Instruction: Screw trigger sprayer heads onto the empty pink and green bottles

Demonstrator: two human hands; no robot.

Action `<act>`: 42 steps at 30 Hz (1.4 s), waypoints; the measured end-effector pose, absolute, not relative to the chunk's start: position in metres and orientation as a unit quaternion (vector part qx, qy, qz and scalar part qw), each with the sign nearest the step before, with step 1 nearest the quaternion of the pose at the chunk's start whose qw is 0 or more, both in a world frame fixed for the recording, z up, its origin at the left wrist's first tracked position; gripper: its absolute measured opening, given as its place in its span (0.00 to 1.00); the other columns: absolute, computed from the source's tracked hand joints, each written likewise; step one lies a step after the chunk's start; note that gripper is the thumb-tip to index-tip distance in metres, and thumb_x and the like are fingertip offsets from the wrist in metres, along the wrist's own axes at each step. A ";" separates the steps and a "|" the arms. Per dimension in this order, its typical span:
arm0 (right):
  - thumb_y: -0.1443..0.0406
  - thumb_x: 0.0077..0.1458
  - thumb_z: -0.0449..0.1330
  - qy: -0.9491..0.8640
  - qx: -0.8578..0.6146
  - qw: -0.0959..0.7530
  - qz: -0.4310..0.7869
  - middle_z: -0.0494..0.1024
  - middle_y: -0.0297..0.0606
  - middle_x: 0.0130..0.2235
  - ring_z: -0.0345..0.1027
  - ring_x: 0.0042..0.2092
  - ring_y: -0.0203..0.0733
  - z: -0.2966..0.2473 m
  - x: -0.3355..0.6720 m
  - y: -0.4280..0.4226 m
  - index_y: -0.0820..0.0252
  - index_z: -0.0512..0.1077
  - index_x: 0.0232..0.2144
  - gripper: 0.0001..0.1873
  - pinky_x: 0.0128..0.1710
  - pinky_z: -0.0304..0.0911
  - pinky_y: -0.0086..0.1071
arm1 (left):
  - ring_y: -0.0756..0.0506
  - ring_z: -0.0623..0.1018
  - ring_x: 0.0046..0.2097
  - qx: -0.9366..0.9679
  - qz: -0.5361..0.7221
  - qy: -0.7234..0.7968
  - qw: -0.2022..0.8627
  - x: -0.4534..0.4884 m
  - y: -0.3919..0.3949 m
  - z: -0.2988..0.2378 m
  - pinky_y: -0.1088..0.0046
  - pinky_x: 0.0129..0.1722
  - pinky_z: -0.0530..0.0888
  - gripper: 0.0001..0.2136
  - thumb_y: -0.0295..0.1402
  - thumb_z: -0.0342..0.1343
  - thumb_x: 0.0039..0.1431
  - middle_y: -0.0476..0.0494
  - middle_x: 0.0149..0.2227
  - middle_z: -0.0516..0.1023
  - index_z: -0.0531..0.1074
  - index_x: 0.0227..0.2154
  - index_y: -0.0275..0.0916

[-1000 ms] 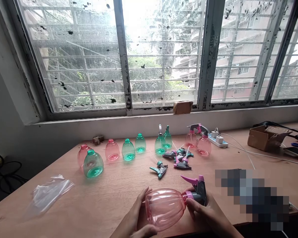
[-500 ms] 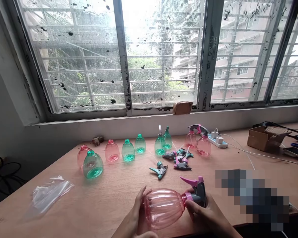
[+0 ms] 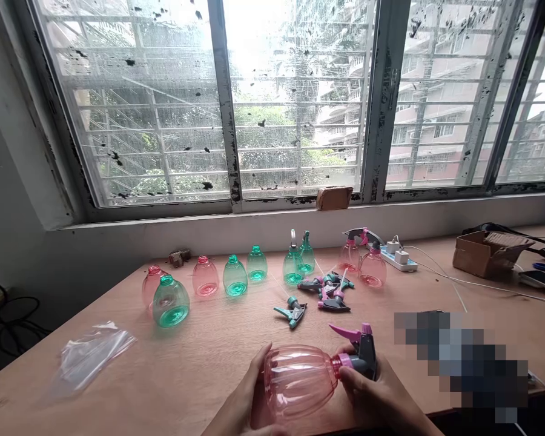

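A clear pink spray bottle (image 3: 300,380) lies sideways between my hands above the front of the table, its base to the left. My left hand (image 3: 249,393) is wrapped round the base end. At the neck, my right hand (image 3: 367,384) grips the pink collar below the grey and pink trigger head (image 3: 366,351). Beyond them lie several loose trigger heads (image 3: 333,293), and a green and grey one (image 3: 293,312) sits closest. Pink and green bottles without heads, such as this green bottle (image 3: 171,303), stand to the left.
Two green bottles (image 3: 293,266) and two pink bottles (image 3: 372,268) with heads stand at the back. A plastic bag (image 3: 93,357) lies at left. Rightward are a power strip (image 3: 399,259), cables, a cardboard box (image 3: 485,254) and a blurred-out patch (image 3: 463,357).
My left hand has shifted slightly at the bottle's base. The bottle and my right hand stay nearly where they were.
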State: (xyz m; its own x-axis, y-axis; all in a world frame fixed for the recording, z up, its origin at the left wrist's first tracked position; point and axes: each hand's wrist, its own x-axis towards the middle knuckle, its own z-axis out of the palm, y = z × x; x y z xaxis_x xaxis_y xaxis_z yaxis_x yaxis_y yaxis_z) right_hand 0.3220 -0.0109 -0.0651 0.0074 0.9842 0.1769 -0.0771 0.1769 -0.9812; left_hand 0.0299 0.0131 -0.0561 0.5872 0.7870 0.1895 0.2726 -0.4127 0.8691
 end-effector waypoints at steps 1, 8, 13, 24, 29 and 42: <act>0.48 0.47 0.71 -0.522 -0.436 0.563 0.470 0.74 0.32 0.17 0.65 0.20 0.38 -0.065 0.322 -0.011 0.62 0.72 0.36 0.26 0.23 0.59 0.30 | 0.33 0.56 0.72 0.781 0.303 0.330 0.434 0.030 0.013 -0.055 0.57 0.71 0.54 0.50 0.47 0.68 0.53 0.40 0.72 0.54 0.41 0.71 0.49; 0.47 0.48 0.71 -0.527 -0.431 0.564 0.468 0.74 0.31 0.17 0.64 0.20 0.38 -0.066 0.322 -0.011 0.62 0.72 0.37 0.26 0.23 0.58 0.30 | 0.34 0.52 0.73 0.738 0.304 0.353 0.488 0.031 0.006 -0.035 0.55 0.72 0.49 0.34 0.51 0.52 0.66 0.45 0.72 0.55 0.48 0.70 0.49; 0.47 0.48 0.70 -0.521 -0.435 0.571 0.461 0.73 0.31 0.17 0.64 0.20 0.37 -0.064 0.322 -0.013 0.62 0.72 0.36 0.26 0.24 0.58 0.30 | 0.34 0.54 0.72 0.758 0.295 0.357 0.460 0.030 0.009 -0.046 0.57 0.72 0.50 0.45 0.44 0.67 0.57 0.43 0.73 0.54 0.46 0.71 0.50; 0.48 0.47 0.71 -0.518 -0.424 0.576 0.468 0.71 0.30 0.17 0.62 0.20 0.36 -0.067 0.320 -0.014 0.62 0.71 0.37 0.26 0.22 0.56 0.30 | 0.35 0.56 0.71 0.711 0.326 0.337 0.524 0.031 0.011 -0.043 0.56 0.70 0.55 0.36 0.56 0.51 0.64 0.40 0.73 0.53 0.50 0.69 0.45; 0.47 0.48 0.70 -0.520 -0.434 0.572 0.463 0.72 0.30 0.17 0.63 0.19 0.36 -0.065 0.322 -0.013 0.61 0.71 0.35 0.25 0.22 0.57 0.30 | 0.35 0.58 0.71 0.728 0.309 0.356 0.497 0.033 0.010 -0.044 0.58 0.70 0.55 0.42 0.44 0.65 0.58 0.42 0.72 0.56 0.48 0.70 0.49; 0.46 0.49 0.69 -0.523 -0.404 0.574 0.484 0.71 0.29 0.16 0.60 0.19 0.34 -0.067 0.324 -0.010 0.61 0.72 0.33 0.25 0.22 0.52 0.28 | 0.35 0.58 0.71 0.694 0.329 0.328 0.550 0.031 0.008 -0.036 0.56 0.70 0.54 0.34 0.54 0.53 0.64 0.42 0.72 0.57 0.53 0.69 0.49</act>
State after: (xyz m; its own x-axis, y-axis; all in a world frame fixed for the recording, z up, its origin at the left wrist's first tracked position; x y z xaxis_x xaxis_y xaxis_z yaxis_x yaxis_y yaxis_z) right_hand 0.3235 -0.0102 -0.0665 -0.0152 0.9777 0.2095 -0.1326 0.2057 -0.9696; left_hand 0.0312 0.0078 -0.0361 0.5683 0.8172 0.0959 0.0925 -0.1793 0.9794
